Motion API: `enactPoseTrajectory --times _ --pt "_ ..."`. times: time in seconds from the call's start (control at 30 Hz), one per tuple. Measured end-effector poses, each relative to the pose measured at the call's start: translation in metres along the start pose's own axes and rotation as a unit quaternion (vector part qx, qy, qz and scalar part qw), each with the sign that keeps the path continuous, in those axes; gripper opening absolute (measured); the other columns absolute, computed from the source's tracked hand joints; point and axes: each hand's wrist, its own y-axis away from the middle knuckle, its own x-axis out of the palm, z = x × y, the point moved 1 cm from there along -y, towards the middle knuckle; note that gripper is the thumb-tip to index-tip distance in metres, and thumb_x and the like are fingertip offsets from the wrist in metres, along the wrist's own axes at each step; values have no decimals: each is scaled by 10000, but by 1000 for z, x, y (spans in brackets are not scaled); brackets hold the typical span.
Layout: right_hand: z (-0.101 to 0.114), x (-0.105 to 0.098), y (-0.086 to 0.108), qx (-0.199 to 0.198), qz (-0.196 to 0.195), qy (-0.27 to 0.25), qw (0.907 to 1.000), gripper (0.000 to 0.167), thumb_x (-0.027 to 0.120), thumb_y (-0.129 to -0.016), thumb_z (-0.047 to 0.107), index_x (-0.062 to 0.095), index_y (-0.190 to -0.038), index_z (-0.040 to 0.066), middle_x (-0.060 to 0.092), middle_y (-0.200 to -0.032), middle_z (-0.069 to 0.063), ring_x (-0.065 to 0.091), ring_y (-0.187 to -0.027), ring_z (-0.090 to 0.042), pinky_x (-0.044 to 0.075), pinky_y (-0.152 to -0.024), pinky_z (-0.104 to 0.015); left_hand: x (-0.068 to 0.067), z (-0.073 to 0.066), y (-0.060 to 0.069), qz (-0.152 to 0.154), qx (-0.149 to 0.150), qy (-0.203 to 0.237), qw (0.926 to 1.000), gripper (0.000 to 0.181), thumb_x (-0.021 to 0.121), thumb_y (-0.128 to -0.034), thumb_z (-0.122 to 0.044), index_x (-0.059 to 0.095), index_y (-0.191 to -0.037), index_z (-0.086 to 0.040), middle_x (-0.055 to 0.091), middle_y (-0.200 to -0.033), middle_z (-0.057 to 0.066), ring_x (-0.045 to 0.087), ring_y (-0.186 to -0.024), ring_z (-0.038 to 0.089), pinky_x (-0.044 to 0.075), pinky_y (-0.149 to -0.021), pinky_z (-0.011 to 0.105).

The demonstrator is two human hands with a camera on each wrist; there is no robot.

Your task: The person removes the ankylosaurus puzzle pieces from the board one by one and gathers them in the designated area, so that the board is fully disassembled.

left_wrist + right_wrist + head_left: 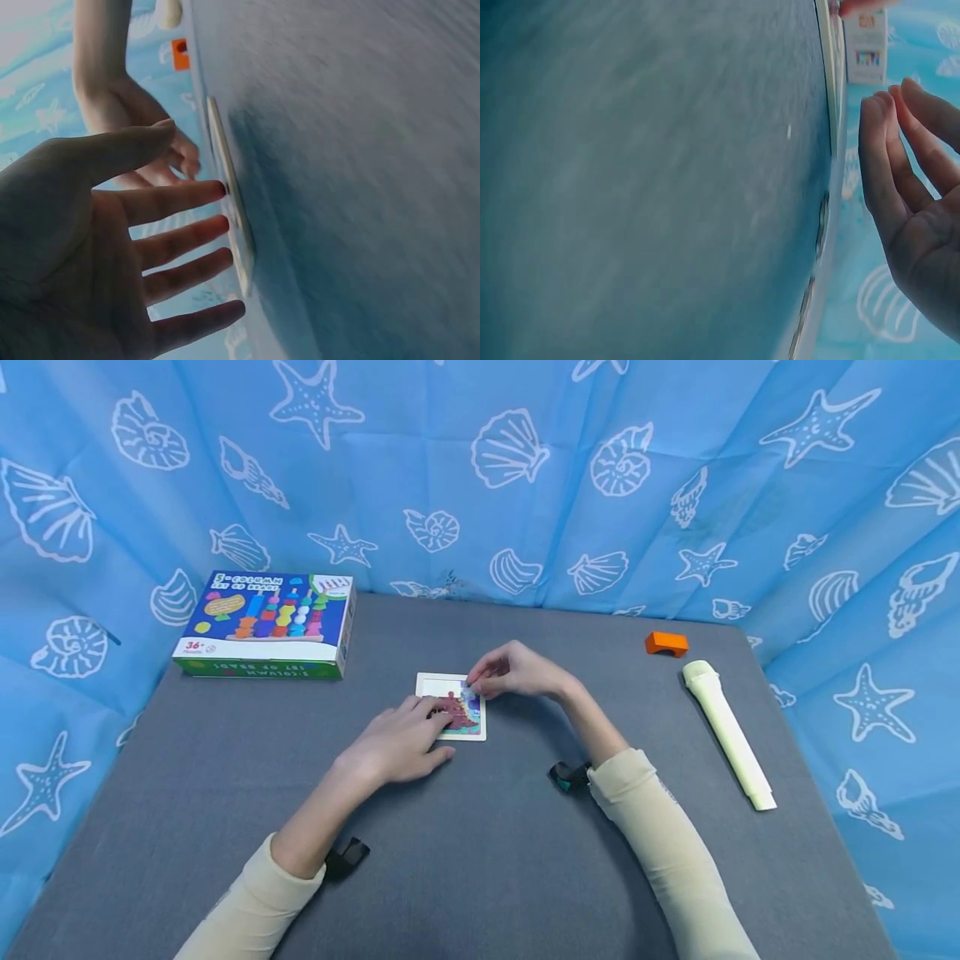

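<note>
Lying flat on the grey table (480,860) in the head view, the dinosaur puzzle (467,720) sits between two hands set apart from each other. The left hand (397,739) rests extended fingers on it; the right hand (521,671) brings thumb and fingertips to its upper right corner. It looks light and stiff, perhaps prone to slide, and best held by its pale rim. The toy box (262,625) reads "5-COLUMN SET OF BEADS" and "36+".

The left wrist view shows straight, spread fingers at the puzzle's thin edge; no lettering shows.

In the right wrist view, the fingertips bunch near the thumb; whether they pinch a piece, I cannot tell. The box's side print is illegible.
</note>
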Motion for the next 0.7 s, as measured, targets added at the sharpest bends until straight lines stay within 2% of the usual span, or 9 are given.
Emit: enactPoseTrajectory --times 0.13,0.27,0.47,0.7 --pt "5 6 -10 63 110 131 9998 215 719 -1037 71 773 -1212 -43 806 -1108 -215 786 -942 -204 678 -890 -378 -1 -9 -4 -21 191 -10 9998 618 640 -1089 -434 529 -1612 -126 450 -1706 106 402 -1595 347 459 -1220 634" --pt "6 9 -16 178 117 379 9991 194 715 -1039 80 792 -1185 -22 816 -1062 -177 766 -894 -158 674 -860 -339 -1 -17 -7 62 331 -64 9994 655 634 -1093 -435 484 -1639 -107 400 -1751 101 330 -1650 349 426 -1255 631" --pt "5 9 -22 296 142 666 9972 173 693 -1027 35 815 -1137 -16 824 -1018 -157 760 -854 -120 671 -829 -299 3 -21 -9 266 301 -131 9991 674 627 -1094 -445 454 -1655 -114 362 -1774 98 248 -1688 336 388 -1284 634" --pt "5 11 -28 428 231 811 9955 142 716 -998 12 819 -1093 -15 780 -872 -84 714 -780 -93 660 -789 -280 6 -21 -9 235 268 0 9994 664 634 -1090 -436 460 -1653 -131 366 -1773 90 241 -1690 334 364 -1305 620"
